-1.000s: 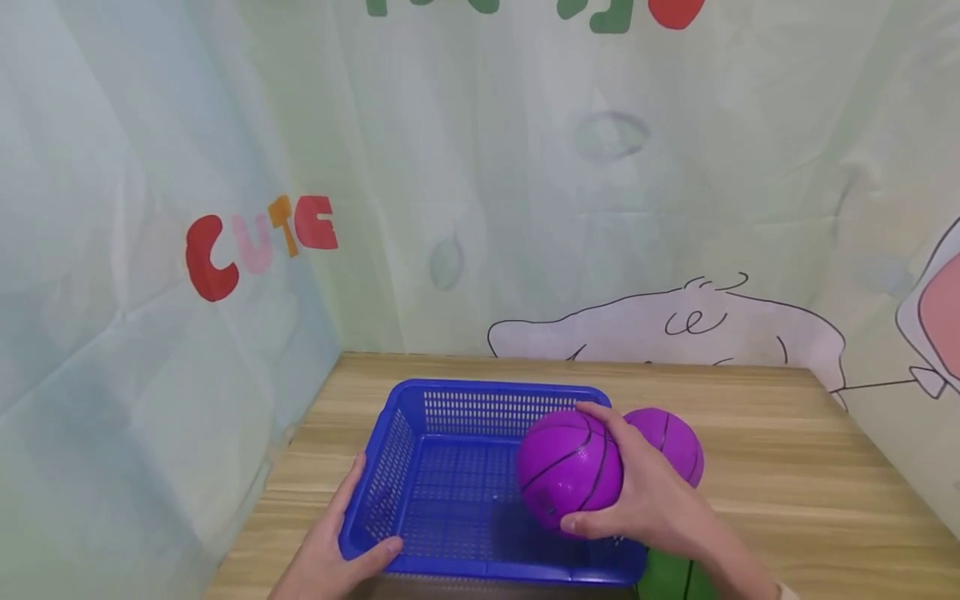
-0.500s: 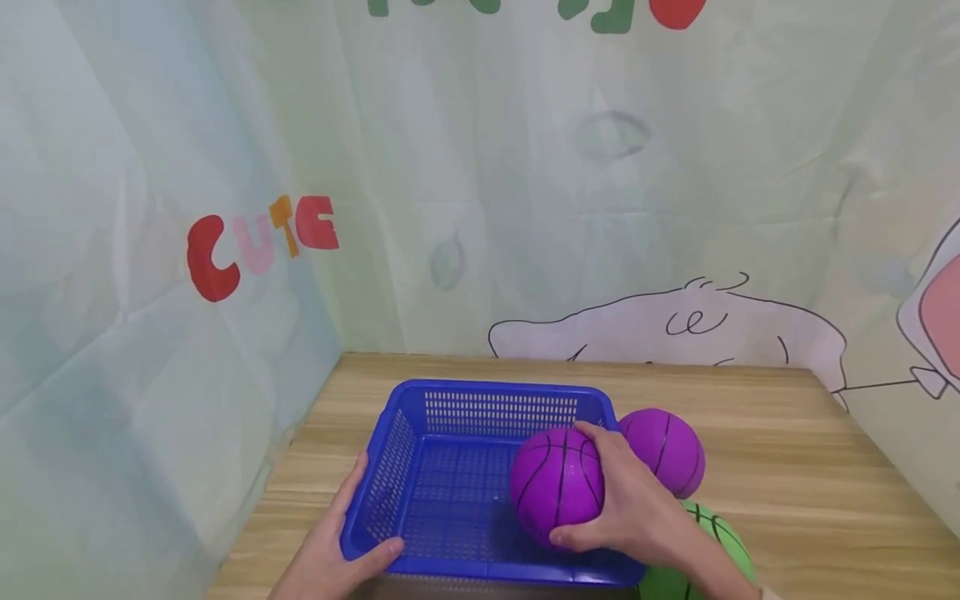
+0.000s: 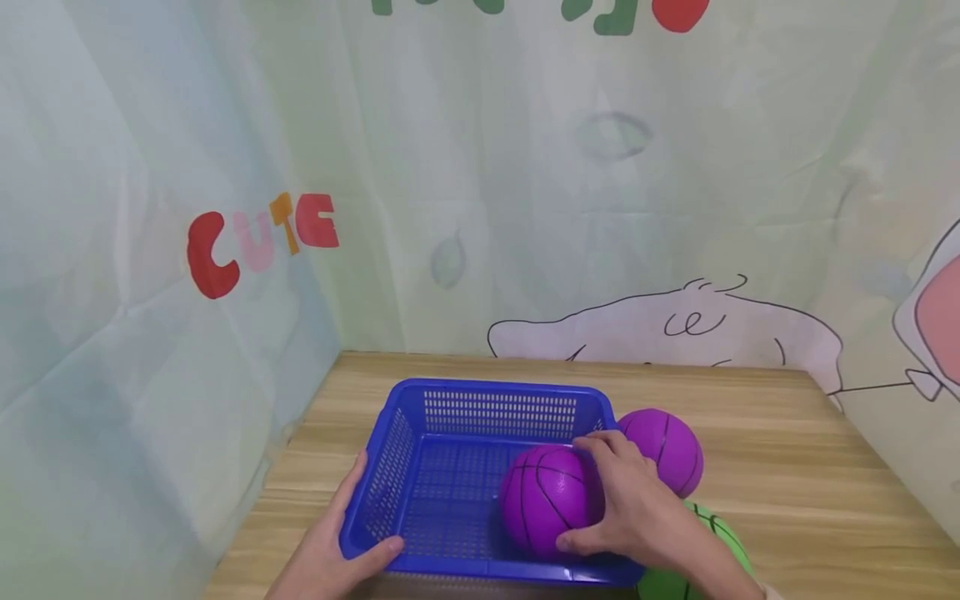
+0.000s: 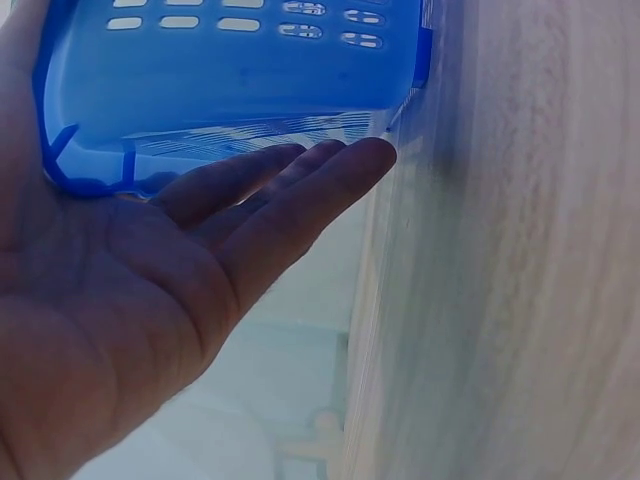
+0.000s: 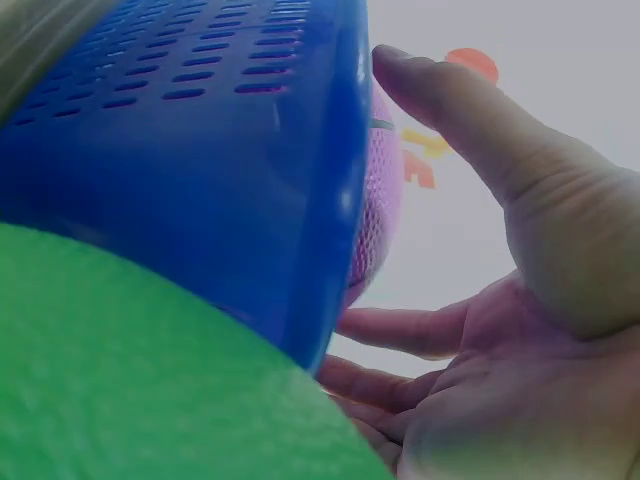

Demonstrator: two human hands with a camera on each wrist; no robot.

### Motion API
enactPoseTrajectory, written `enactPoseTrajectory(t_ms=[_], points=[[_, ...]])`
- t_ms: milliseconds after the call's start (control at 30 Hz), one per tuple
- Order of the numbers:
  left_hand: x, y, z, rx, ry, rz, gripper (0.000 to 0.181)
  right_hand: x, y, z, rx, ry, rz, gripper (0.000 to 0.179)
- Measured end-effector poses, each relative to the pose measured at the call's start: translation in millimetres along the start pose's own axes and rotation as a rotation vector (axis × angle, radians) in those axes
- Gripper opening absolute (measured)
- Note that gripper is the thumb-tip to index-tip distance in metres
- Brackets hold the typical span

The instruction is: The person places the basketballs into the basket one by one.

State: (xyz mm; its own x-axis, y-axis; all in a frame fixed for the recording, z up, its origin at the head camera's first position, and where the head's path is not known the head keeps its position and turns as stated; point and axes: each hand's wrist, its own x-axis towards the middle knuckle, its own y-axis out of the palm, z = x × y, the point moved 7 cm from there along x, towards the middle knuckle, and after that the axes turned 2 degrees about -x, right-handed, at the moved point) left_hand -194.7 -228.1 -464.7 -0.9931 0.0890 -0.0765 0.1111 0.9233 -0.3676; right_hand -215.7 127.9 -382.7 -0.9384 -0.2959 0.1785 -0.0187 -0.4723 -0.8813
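A blue plastic basket (image 3: 487,569) with slotted walls stands on the table. My left hand (image 3: 330,533) holds its near left corner, thumb over the front rim and fingers along the left side. The left wrist view shows those fingers (image 4: 310,200) extended against the outer wall. A purple toy basketball (image 3: 536,500) sits inside the basket at the right end. Beside it my right hand (image 3: 637,508) has thumb and fingers spread around its right side. In the right wrist view, a gap shows between the palm and the ball (image 5: 380,200); fingertip contact is unclear.
Outside the basket's right wall lies a second purple ball (image 3: 667,450). A green ball (image 3: 720,533) lies nearer, partly hidden under the right forearm. The wooden table (image 3: 810,483) meets printed cloth walls (image 3: 465,208) at the back and sides.
The held purple ball has gone down and left into the basket, turning as it went. My right hand has loosened around it. The left hand and basket have stayed put.
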Motion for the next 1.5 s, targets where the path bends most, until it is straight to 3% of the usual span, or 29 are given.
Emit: enactPoseTrajectory(t_ms=[300,433,633,900,1067,1267,1500], points=[[0.5,0.5,1.3,-0.008,-0.006,0.01,0.11,-0.3,-7,-7,0.026,0.081,-0.01,0.113],[1.2,0.7,2.4,-0.035,-0.01,0.012,0.11,-0.7,-11,-9,0.028,0.093,-0.024,0.114],[2.9,0.1,2.6,0.0,-0.035,-0.001,0.11,-1.9,-20,-14,0.058,0.104,-0.053,0.117],[2.8,0.0,3.3,-0.001,-0.04,0.008,0.11,-3.6,-45,-25,0.182,0.151,-0.141,0.125],[2.3,-1.2,1.2,0.039,-0.015,0.003,0.111,-7.0,-61,-35,0.324,0.167,-0.189,0.122],[2.8,-0.4,1.4,0.018,-0.03,0.011,0.111,-14.2,-80,-47,0.453,0.161,-0.24,0.119],[3.6,-0.2,1.3,0.014,-0.05,0.014,0.111,-26.4,-97,-66,0.463,0.173,-0.29,0.116]])
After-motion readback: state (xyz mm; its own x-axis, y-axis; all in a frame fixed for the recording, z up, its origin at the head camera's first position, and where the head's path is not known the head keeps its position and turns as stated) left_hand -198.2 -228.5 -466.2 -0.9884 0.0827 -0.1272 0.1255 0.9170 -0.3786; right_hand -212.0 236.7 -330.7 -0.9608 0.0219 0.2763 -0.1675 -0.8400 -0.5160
